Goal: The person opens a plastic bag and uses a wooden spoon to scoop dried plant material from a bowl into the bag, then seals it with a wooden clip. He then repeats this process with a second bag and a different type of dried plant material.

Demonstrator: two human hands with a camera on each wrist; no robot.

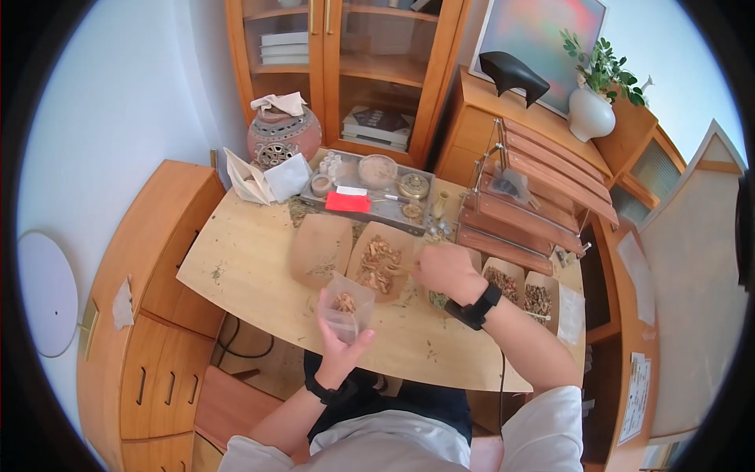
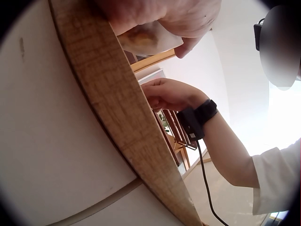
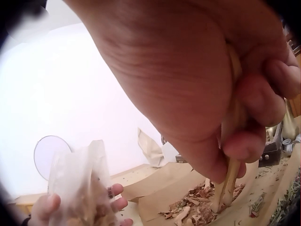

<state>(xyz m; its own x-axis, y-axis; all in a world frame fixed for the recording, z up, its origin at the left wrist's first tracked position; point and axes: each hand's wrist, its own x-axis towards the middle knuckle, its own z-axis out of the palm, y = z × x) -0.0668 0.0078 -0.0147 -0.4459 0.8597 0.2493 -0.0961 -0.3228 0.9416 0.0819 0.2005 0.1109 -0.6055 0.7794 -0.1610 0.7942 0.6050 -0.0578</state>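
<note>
My left hand (image 1: 338, 352) holds a small translucent bag (image 1: 358, 305) upright near the table's front edge. Reddish-brown dried pieces lie inside the bag. In the right wrist view, my right hand (image 3: 188, 89) grips slim wooden tongs (image 3: 230, 183), fingers curled round them. Their tips reach down into dried shavings (image 3: 195, 205). The shavings fill part of a brown paper tray (image 1: 406, 245) in the head view, just left of my right hand. Beside it sits another paper tray (image 1: 318, 240) with only a few crumbs in it.
More paper trays with dried mixtures (image 1: 537, 301) stand to the right, below a tiered wooden rack (image 1: 543, 197). Behind is a grey tray (image 1: 385, 211) with jars and a red packet (image 1: 348, 202). A patterned pot (image 1: 283, 135) stands at the back left. Herb scraps dot the table (image 1: 252, 263).
</note>
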